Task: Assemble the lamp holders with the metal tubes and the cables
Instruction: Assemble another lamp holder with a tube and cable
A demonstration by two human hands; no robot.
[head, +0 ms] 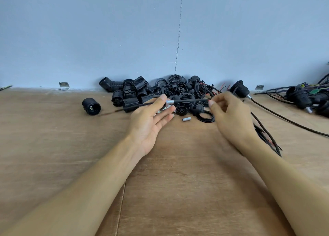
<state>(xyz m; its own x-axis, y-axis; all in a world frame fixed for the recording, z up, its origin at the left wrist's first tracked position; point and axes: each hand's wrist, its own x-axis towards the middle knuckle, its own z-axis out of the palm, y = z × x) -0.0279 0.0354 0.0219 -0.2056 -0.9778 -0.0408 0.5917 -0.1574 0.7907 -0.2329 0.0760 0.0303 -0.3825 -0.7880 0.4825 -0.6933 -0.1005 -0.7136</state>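
So left hand (151,121) pinches a metal tube (170,101) on the cable (192,100), other fingers straight. Right hand (229,116) pinches the cable too, right in front of the lamp holder pile (138,89). Spare tube (186,119) lies near the pile.

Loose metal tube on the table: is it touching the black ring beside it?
Apart. The head view shows a strip of bare table between the loose tube and the ring.

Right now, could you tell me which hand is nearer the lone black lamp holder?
Left. The left hand is right of the lamp holder; the right hand is farther right.
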